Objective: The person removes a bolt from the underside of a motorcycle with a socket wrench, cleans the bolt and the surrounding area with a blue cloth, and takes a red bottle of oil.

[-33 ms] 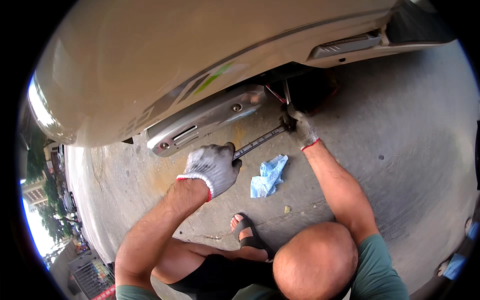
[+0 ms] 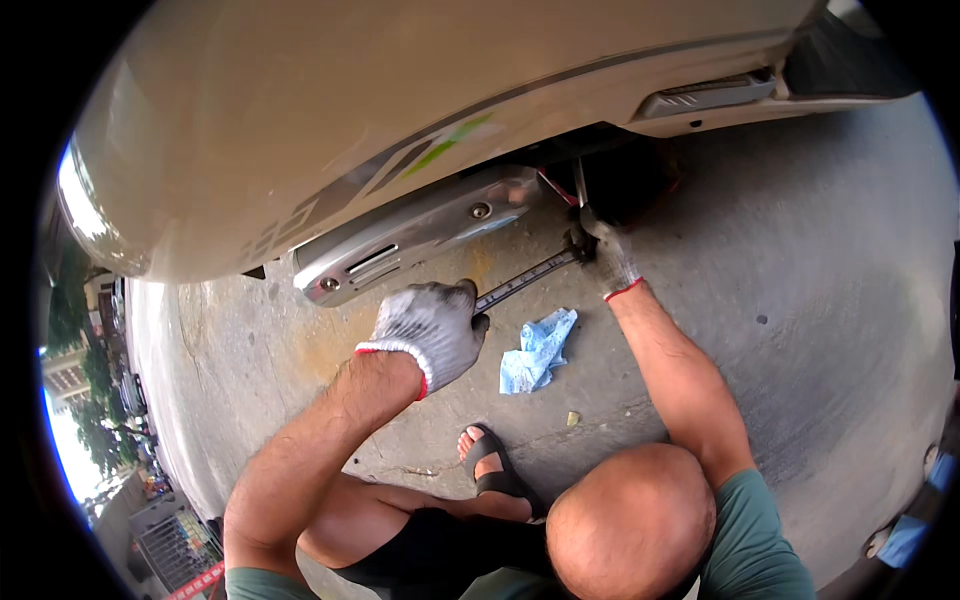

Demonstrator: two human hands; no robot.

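Observation:
My left hand [image 2: 430,330], in a white knit glove with a red cuff and dark smudges, is closed round the handle end of a torque wrench [image 2: 525,283]. Graduated markings run along the wrench's shaft. At its head is my right hand [image 2: 610,258], gloved alike and blackened at the fingers, closed round that end. A slim metal extension bar [image 2: 581,182] rises from there into the dark gap beneath a beige scooter [image 2: 330,110]. What the bar's upper end meets is hidden in shadow. Left of the bar sits the scooter's silver muffler cover [image 2: 420,235].
A crumpled blue cloth [image 2: 538,352] lies on the concrete floor [image 2: 760,390] below the wrench. Near it is a small yellowish scrap [image 2: 573,419]. My sandalled foot [image 2: 492,465] and bent knee [image 2: 632,520] are close by. Another person's foot [image 2: 880,543] shows at the right edge.
The scooter's body appears slightly farther right and higher in the view. Both hands keep their hold, and the wrench lies at nearly the same angle.

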